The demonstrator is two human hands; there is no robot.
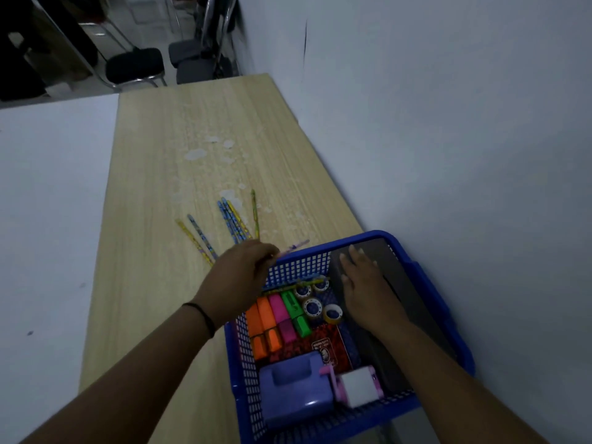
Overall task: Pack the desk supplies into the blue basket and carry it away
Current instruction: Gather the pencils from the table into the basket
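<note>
The blue basket [429,280] stands at the table's near right, against the wall. Inside lie orange, pink and green highlighters [275,318], three tape rolls [315,302], a purple box [294,389], a pink and white dispenser [358,389], a red notebook [326,344] and a dark book [403,290]. My right hand [365,290] rests flat on the dark book with straight fingers. My left hand [243,274] hovers at the basket's far left rim and pinches a purple pencil [296,246]. Several patterned pencils [224,225] lie on the wood beyond it.
The light wooden table [179,155] has whitish stains in its middle. A white surface [48,219] borders it on the left and a white wall [448,123] on the right. Dark chairs [134,65] stand beyond the far end.
</note>
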